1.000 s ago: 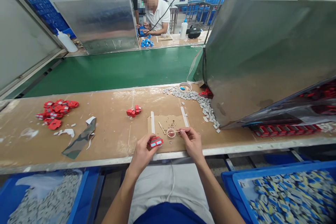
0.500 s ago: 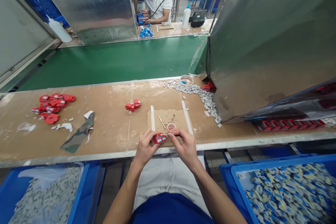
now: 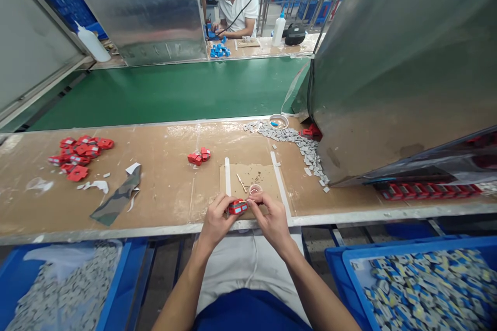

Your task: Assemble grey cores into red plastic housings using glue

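The left hand (image 3: 215, 221) had its fingers (image 3: 225, 202) pinched on a small red component (image 3: 237, 207), held just above the near edge of the worktop (image 3: 163, 191). The right hand (image 3: 272, 219) met it from the 3 o'clock side, its fingers (image 3: 259, 200) closed together against the right end of the component; whether they also gripped a thin tool could not be told. The component sat between the two sets of fingertips, touching both.

Just beyond the hands, at 12 o'clock, stood a small round dish (image 3: 254, 189) on a cardboard pad (image 3: 248, 176) bordered by two white tape strips, with a thin stick (image 3: 242, 182) lying beside the dish. Farther out at 11 o'clock lay a pair of red components (image 3: 199, 156). At 10 o'clock, well apart, was a pile of red components (image 3: 81, 150), with a camouflage scrap (image 3: 116, 199) near it. At 1 o'clock a trail of grey chips (image 3: 301, 145) ran along the foot of a metal hood (image 3: 396, 72). Blue bins (image 3: 419, 279) sat below the worktop on both sides. Across the green conveyor belt (image 3: 174, 90) another person (image 3: 236, 2) sat working.
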`<state>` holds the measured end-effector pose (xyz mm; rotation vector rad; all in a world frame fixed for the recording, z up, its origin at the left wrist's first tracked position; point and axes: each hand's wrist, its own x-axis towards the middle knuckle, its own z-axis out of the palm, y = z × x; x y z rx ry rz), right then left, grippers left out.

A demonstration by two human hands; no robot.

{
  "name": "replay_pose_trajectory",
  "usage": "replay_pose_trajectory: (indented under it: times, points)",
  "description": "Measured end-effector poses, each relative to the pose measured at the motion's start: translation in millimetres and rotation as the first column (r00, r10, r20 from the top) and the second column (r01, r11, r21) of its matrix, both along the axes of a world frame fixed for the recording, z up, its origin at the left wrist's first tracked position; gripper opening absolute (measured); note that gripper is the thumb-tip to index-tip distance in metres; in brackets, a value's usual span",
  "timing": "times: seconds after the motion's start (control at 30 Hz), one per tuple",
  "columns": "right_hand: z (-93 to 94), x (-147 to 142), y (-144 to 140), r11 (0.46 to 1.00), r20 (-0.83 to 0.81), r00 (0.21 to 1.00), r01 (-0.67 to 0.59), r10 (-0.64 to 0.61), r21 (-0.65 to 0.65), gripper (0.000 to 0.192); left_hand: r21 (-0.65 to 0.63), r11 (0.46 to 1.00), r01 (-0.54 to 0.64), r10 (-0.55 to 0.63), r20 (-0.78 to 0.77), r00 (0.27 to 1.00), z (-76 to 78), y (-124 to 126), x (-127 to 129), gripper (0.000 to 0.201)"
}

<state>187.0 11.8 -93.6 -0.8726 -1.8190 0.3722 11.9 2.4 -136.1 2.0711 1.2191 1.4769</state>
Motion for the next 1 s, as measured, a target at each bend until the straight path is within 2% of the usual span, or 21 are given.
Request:
replay_pose_trajectory:
  times: [0.17, 0.27, 0.33, 0.47, 0.53, 0.67, 0.73, 0.8, 0.87, 0.93, 1.0]
  points:
    - [-0.2, -2, 0, 0.998, -0.074, 0.996, -0.060, 0.057, -0.029, 0.009, 0.017, 1.000, 0.001, -0.001, 0.031, 1.000, -0.8, 0, -1, 0.014]
    - [2.7, 6, 2, 0.996, -0.144, 0.989, -0.043, 0.032, -0.074, 0.007, -0.003, 1.000, 0.018, -0.018, 0.061, 0.998, -2.3, 0, -3, 0.017]
    - [5.3, 15, 6, 0.998, -0.158, 0.987, 0.012, -0.021, -0.061, 0.008, -0.032, 0.999, 0.035, -0.032, 0.087, 0.996, -3.5, 0, -5, 0.019]
    - [2.5, 27, 15, 0.985, -0.085, 0.982, 0.173, -0.171, 0.018, 0.011, -0.067, 0.997, 0.050, -0.040, 0.134, 0.990, -5.3, 1, -8, 0.018]
    - [-4.0, 26, 17, 0.984, -0.068, 0.982, 0.179, -0.179, 0.005, 0.010, -0.067, 0.996, 0.063, -0.052, 0.148, 0.988, -6.2, 1, -9, 0.018]
    - [-16.2, 25, 22, 0.994, 0.010, 0.995, 0.097, -0.097, -0.051, 0.010, -0.040, 0.993, 0.111, -0.099, 0.228, 0.969, -9.5, 3, -12, 0.022]
    - [-17.0, 39, 32, 0.986, 0.082, 0.983, 0.165, -0.162, -0.021, 0.020, -0.014, 0.993, 0.115, -0.106, 0.286, 0.952, -11.9, 4, -14, 0.024]
    - [-13.6, 64, 49, 0.934, 0.188, 0.915, 0.357, -0.356, 0.029, 0.027, -0.006, 0.992, 0.125, -0.115, 0.354, 0.928, -14.3, 5, -16, 0.023]
    - [-7.1, 95, 70, 0.840, 0.297, 0.796, 0.540, -0.528, 0.044, 0.025, -0.015, 0.989, 0.144, -0.125, 0.420, 0.899, -16.5, 7, -17, 0.022]
    - [1.2, 121, 90, 0.752, 0.433, 0.665, 0.657, -0.609, 0.050, 0.025, -0.034, 0.987, 0.159, -0.125, 0.469, 0.874, -18.3, 7, -18, 0.021]
    - [9.6, 135, 105, 0.697, 0.580, 0.541, 0.714, -0.610, 0.067, 0.029, -0.070, 0.984, 0.163, -0.106, 0.505, 0.856, -19.7, 6, -18, 0.022]
